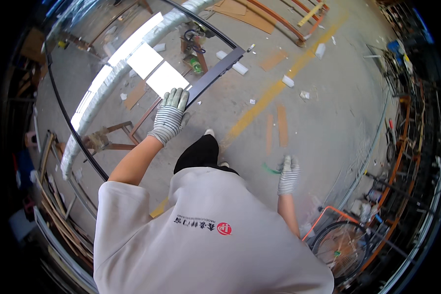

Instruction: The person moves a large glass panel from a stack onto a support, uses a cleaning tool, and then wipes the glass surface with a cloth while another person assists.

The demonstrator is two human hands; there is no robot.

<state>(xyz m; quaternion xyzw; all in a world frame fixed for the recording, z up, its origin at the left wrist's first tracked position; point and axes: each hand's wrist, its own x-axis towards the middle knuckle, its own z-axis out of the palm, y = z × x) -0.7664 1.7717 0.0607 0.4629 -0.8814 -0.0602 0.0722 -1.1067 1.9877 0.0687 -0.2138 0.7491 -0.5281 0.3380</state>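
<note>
My left hand (171, 115), in a striped glove with grey-green fingers, grips the near edge of a large glazed panel with a dark frame (214, 76). Its fingers lie together over the edge rail; the thumb side is partly hidden. The panel's clear glass shows bright reflections and the stands beneath it. Out to the right, away from the panel, my right hand (289, 175) is closed, wearing a matching glove. A thin green strip (271, 169), blurred by motion, trails from its fingers.
Under the glass stand wooden supports (120, 146) and a long silvery wrapped roll (95, 93). Cardboard strips (282, 126) and white scraps (288, 81) litter the floor along a yellow line (255, 112). A fan (341, 249) and loaded racks stand at right; lengths of material lean at left.
</note>
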